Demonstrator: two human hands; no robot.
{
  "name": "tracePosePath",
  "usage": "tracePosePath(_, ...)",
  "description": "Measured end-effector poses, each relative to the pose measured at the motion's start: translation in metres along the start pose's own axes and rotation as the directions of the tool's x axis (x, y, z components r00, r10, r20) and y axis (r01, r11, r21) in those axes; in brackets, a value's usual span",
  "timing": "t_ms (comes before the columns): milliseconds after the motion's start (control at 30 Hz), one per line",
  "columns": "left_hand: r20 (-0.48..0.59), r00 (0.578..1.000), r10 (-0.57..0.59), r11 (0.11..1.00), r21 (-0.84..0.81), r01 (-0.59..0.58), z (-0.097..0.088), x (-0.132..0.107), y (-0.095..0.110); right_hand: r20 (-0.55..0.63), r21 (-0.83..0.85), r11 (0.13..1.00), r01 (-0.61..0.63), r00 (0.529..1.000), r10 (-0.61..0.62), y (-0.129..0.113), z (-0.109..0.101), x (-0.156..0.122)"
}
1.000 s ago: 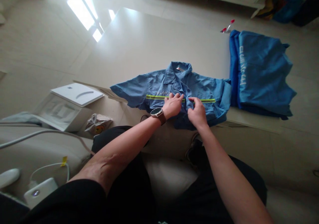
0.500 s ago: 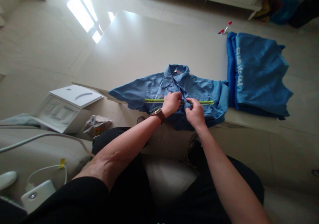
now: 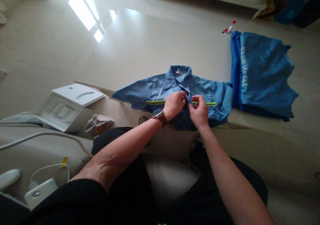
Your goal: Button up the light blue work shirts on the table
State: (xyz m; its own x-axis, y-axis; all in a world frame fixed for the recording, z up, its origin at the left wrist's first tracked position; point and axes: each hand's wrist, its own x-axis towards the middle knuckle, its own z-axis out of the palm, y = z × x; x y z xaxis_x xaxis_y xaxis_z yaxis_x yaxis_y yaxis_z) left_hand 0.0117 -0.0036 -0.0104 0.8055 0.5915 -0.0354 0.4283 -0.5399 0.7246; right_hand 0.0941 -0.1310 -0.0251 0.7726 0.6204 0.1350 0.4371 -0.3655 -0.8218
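A blue work shirt (image 3: 156, 88) with a collar and a yellow-green stripe across the chest lies face up at the near edge of a pale glossy table (image 3: 150, 45). Its lower part hangs over that edge. My left hand (image 3: 175, 102), with a watch on the wrist, pinches the front placket just below the collar opening. Close beside it, my right hand (image 3: 199, 110) grips the other side of the placket, fingers curled. The fingertips almost meet at the stripe; any button between them is too small to make out.
Folded blue garments (image 3: 267, 75) with white lettering are stacked on the table's right end. Red-capped items (image 3: 228, 28) lie behind them. An open white box (image 3: 75, 101) is at the left. A white power bank (image 3: 41, 193) and cables rest on the sofa (image 3: 75, 145).
My hands have come closer together at the placket, the left one shifting slightly right. The whole view has drifted a little; the shirt and the stack stay in place.
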Motion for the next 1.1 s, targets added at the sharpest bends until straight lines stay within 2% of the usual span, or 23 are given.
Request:
tracePosePath(200,-0.019,0.999,-0.031,0.999,-0.036,0.031,-0.002,0.001,0.0,0.009,-0.029,1.0,0.007,1.0,-0.006,-0.004,0.002,-0.001)
tracePosePath(367,-0.022,1.0,-0.007,0.996,-0.087,0.005,-0.002,0.003,-0.003,0.009,-0.069,0.997,0.032,0.999,-0.031,-0.008,0.001,-0.002)
tracePosePath(600,-0.007,1.0,-0.015,0.988,-0.153,0.014,-0.003,0.004,-0.001,-0.007,0.004,0.997,0.078,0.997,-0.078,-0.007,0.001,0.001)
tracePosePath(733,0.044,0.996,-0.075,0.962,-0.26,0.084,-0.003,0.003,0.005,0.007,0.04,0.998,0.043,0.999,-0.043,-0.005,-0.002,0.001)
tracePosePath(867,0.092,0.988,-0.121,0.917,-0.371,0.147,0.002,0.004,0.002,0.032,0.039,0.999,-0.002,0.999,0.0,-0.005,-0.003,0.002)
tracePosePath(1100,0.072,0.989,-0.128,0.882,-0.448,0.147,0.012,0.007,-0.008,0.001,-0.05,0.997,0.058,0.998,-0.058,-0.005,-0.003,0.004)
